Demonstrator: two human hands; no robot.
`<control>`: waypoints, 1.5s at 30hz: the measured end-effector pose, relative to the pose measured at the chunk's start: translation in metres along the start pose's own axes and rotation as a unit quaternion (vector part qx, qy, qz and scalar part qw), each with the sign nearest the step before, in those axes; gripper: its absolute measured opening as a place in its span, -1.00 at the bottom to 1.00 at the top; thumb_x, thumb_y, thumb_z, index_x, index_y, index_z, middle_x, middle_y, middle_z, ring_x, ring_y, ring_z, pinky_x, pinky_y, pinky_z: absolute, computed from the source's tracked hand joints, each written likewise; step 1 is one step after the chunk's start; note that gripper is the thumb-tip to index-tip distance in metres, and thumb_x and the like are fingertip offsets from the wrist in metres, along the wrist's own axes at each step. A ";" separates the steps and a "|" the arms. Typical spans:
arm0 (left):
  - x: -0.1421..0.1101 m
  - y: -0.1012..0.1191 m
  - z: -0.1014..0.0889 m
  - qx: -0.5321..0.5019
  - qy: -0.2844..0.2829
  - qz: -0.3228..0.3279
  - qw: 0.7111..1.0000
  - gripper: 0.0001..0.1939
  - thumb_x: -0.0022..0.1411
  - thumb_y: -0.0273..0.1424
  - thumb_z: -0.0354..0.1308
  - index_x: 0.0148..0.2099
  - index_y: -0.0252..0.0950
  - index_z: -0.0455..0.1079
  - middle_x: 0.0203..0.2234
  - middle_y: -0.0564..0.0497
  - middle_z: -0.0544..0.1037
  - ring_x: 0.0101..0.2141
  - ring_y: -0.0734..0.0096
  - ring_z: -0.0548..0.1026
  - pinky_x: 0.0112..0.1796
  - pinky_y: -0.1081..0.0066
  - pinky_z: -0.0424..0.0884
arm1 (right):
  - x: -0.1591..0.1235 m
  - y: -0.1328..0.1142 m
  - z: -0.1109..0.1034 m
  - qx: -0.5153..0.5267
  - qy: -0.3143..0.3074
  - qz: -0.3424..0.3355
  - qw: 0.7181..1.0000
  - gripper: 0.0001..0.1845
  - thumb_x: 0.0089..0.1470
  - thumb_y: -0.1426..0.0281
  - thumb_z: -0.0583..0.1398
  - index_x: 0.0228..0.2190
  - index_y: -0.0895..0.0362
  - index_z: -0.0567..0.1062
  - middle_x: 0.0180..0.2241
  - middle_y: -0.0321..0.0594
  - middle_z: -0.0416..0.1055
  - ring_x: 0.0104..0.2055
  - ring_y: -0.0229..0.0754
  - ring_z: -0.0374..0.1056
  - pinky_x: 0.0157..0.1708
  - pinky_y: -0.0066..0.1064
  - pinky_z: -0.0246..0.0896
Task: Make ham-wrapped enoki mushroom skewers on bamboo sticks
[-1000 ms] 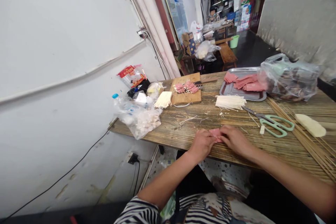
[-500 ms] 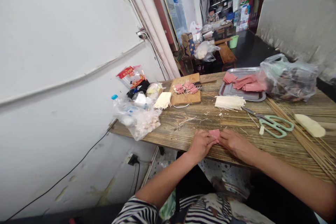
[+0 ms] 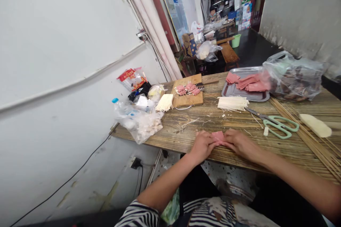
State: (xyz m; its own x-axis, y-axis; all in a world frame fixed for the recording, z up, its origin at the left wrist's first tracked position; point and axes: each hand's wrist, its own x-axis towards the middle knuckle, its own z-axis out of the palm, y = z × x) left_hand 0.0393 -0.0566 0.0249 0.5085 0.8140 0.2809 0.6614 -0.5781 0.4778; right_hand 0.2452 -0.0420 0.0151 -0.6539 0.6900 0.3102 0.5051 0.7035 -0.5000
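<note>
A pink slice of meat lies at the near side of the wooden table, between my two hands. My left hand pinches its left edge, and my right hand grips its right edge. Whether anything is rolled inside the slice is hidden by my fingers. Beyond my hands rests a bundle of enoki mushrooms. Green-handled scissors lie to the right of it. More pink slices sit on a metal tray. Finished-looking pink rolls on sticks lie on a cutting board.
Bamboo skewers and a pale oblong piece lie at the right. A plastic bag with dark contents stands beside the tray. Another enoki bundle and a bag of pale pieces are at the left. A person sits far back.
My fingers have shifted slightly at the pink slice's edges, the right hand's fingertips closer in along its near side. The view has tilted a little; the other things on the table stay put.
</note>
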 end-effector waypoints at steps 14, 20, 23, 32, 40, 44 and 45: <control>0.019 -0.011 -0.004 -0.133 -0.066 -0.198 0.969 -0.92 0.08 -0.38 0.31 -0.36 -0.25 0.61 -0.47 0.07 0.61 -0.40 0.39 0.51 -0.34 0.47 0.37 | 0.039 0.016 -0.021 0.106 -0.166 0.217 0.956 -0.71 -0.17 0.20 0.21 -0.66 0.17 0.43 -0.64 -0.34 0.24 -0.52 -0.31 0.10 -0.50 -0.45 -0.08; 0.015 -0.004 0.002 -0.148 -0.004 -0.222 0.964 -0.97 0.04 -0.47 0.33 -0.41 -0.27 0.60 -0.48 0.05 0.59 -0.39 0.39 0.50 -0.30 0.45 0.39 | 0.053 0.013 -0.029 0.101 -0.214 0.252 0.938 -0.89 -0.28 0.39 0.15 -0.65 0.17 0.43 -0.68 -0.38 0.21 -0.57 -0.35 0.07 -0.55 -0.48 -0.08; 0.011 0.002 0.004 -0.143 0.042 -0.216 0.965 -0.91 0.06 -0.50 0.32 -0.34 -0.25 0.61 -0.40 0.03 0.61 -0.33 0.38 0.50 -0.20 0.40 0.39 | 0.055 0.012 -0.030 0.098 -0.221 0.263 0.934 -0.90 -0.30 0.38 0.16 -0.66 0.17 0.43 -0.71 -0.39 0.19 -0.59 -0.35 0.05 -0.57 -0.48 -0.09; 0.008 0.015 -0.011 0.041 -0.047 -0.088 0.994 -0.82 0.23 -0.30 0.21 -0.16 -0.19 0.58 -0.30 -0.06 0.59 -0.20 0.23 0.40 -0.11 0.22 0.23 | 0.057 0.011 -0.031 0.100 -0.219 0.266 0.933 -0.88 -0.30 0.36 0.19 -0.66 0.17 0.47 -0.70 -0.36 0.25 -0.59 -0.35 0.08 -0.57 -0.47 -0.07; 0.023 0.029 -0.015 0.141 -0.101 -0.062 0.983 -0.85 0.25 -0.30 0.18 -0.26 -0.24 0.53 -0.33 -0.06 0.54 -0.18 0.20 0.34 -0.17 0.23 0.16 | 0.049 0.016 -0.021 0.126 -0.191 0.245 0.942 -0.85 -0.27 0.35 0.17 -0.70 0.17 0.41 -0.71 -0.39 0.20 -0.58 -0.36 0.04 -0.57 -0.48 -0.09; 0.028 0.034 -0.013 0.177 -0.124 -0.064 0.974 -0.72 0.32 -0.26 0.08 -0.32 -0.29 0.52 -0.37 -0.10 0.55 -0.21 0.19 0.36 -0.18 0.22 0.16 | 0.048 0.019 -0.018 0.136 -0.181 0.240 0.944 -0.86 -0.29 0.36 0.16 -0.71 0.18 0.39 -0.73 -0.40 0.17 -0.59 -0.37 0.04 -0.56 -0.49 -0.08; 0.029 0.034 -0.013 0.184 -0.132 -0.066 0.972 -0.71 0.33 -0.25 0.06 -0.32 -0.30 0.51 -0.38 -0.11 0.55 -0.21 0.18 0.36 -0.18 0.21 0.16 | 0.048 0.019 -0.018 0.138 -0.179 0.240 0.944 -0.87 -0.29 0.37 0.16 -0.71 0.18 0.40 -0.72 -0.39 0.19 -0.59 -0.37 0.05 -0.56 -0.49 -0.07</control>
State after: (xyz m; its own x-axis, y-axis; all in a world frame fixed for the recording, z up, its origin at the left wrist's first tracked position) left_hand 0.0694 -0.0520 0.0606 0.4967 0.8679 -0.0087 0.8587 -0.4899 0.1507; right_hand 0.2340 0.0075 0.0348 -0.5604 0.7816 -0.2741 0.6581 0.2193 -0.7203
